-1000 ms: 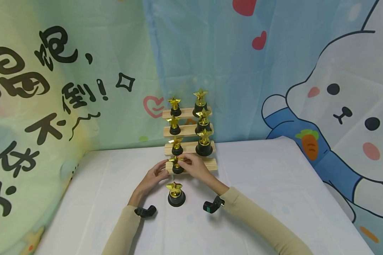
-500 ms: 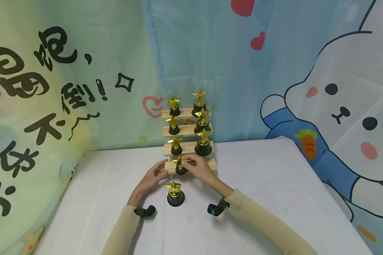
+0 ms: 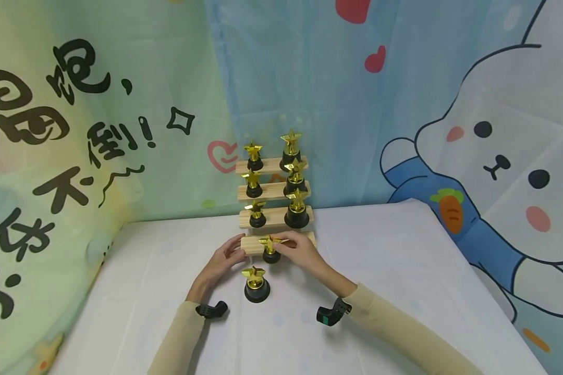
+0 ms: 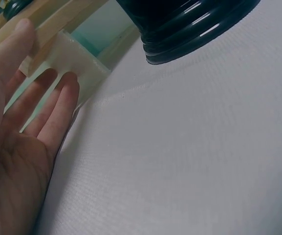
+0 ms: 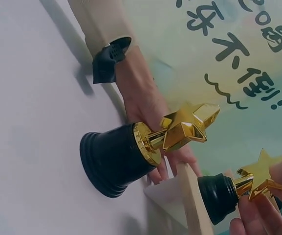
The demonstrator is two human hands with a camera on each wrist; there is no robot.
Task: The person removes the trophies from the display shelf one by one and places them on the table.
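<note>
My right hand (image 3: 300, 251) pinches the gold star of a small trophy (image 3: 270, 254) with a black base. That trophy is at the front of the lowest board of a wooden tiered stand (image 3: 251, 245); whether its base touches the board I cannot tell. In the left wrist view, my left hand (image 4: 28, 132) holds the lowest board's left end (image 4: 57, 29), thumb on the wood and the other fingers by the pale side panel (image 4: 79, 63). A larger star trophy (image 3: 256, 286) stands upright on the cloth in front of the stand, between the forearms.
On the upper boards stand several star trophies: smaller ones (image 3: 257, 214) at left, larger ones (image 3: 297, 214) at right. White cloth (image 3: 394, 281) covers the table. A printed curtain (image 3: 347, 120) hangs close behind the stand.
My right hand has shifted the small trophy from the lowest board's left part rightward and toward me. The left hand stays at the stand's left end. The view has turned slightly.
</note>
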